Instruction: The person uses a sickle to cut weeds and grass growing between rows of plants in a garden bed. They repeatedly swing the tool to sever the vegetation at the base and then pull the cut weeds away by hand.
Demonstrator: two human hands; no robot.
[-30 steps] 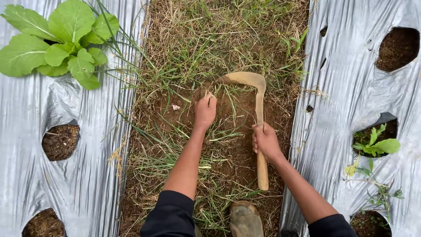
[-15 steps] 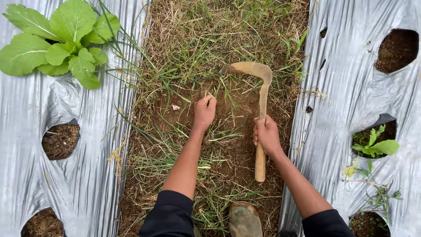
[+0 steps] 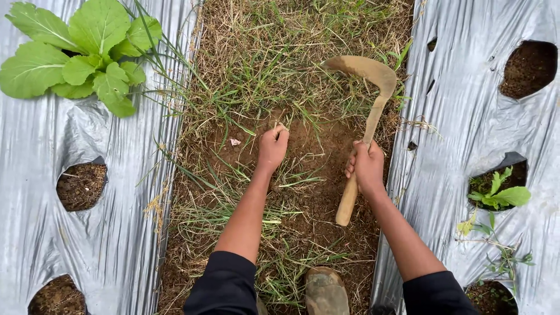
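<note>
**A:** status on your hands?

**B:** My right hand (image 3: pixel 366 166) is wrapped tight around the wooden handle of the sickle (image 3: pixel 367 125), fingers fully curled, gripping mid-handle. The handle butt sticks out below my fist, toward me. The blade curves up and left over the grass strip (image 3: pixel 274 64), tip pointing left, close to the edge of the right plastic mulch sheet (image 3: pixel 461 116).

**A:** left?

**B:** My left hand (image 3: pixel 273 147) is balled into a fist, pinching a tuft of grass stems at the top of the bare soil patch (image 3: pixel 315 146). Knuckles down near the dirt.

**A:** delta vs half a second ago?

**B:** The left hand hasn't moved, same grip, same spot. The right hand shifted right and a bit up; the sickle swung with it. The blade was hooked close above the left fist, now it's well apart from it, further up and to the right, and the handle leans more to the right.

**A:** surroundings?

**B:** Left plastic mulch sheet (image 3: pixel 116 192) with planting holes, a big leafy green plant (image 3: pixel 81 52) at top left. A small seedling (image 3: pixel 503 192) sits in a hole on the right. My boot toe (image 3: pixel 325 290) is at the bottom of the strip.
</note>
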